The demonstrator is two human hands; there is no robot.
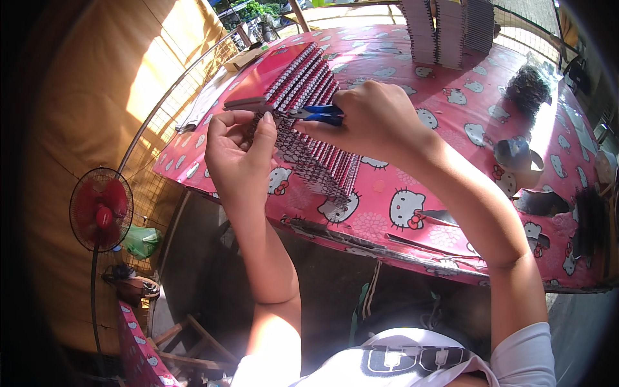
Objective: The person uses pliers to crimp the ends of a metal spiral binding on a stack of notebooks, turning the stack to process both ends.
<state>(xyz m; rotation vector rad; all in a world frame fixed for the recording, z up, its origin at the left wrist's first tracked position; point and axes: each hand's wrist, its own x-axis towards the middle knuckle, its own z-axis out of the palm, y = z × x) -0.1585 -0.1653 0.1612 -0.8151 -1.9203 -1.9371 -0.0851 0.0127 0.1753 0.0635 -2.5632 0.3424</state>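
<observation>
A stack of spiral-bound notebooks (302, 76) with red and white edges lies at the left part of the table, its dark wire coils (317, 169) jutting toward me. My left hand (242, 147) pinches the near corner of the top notebook beside the coil, thumb on top and fingers curled. My right hand (374, 116) is closed round blue-handled pliers (324, 115). The jaws point left and meet the coil end close to my left thumb; whether they grip the wire is too small to tell.
A pink patterned cloth covers the table (380, 187). Upright notebook stacks (449, 35) stand at the far side. A black wire tangle (529, 89) and a tape roll (512, 155) lie at right. A red fan (102, 209) stands left, beyond the table.
</observation>
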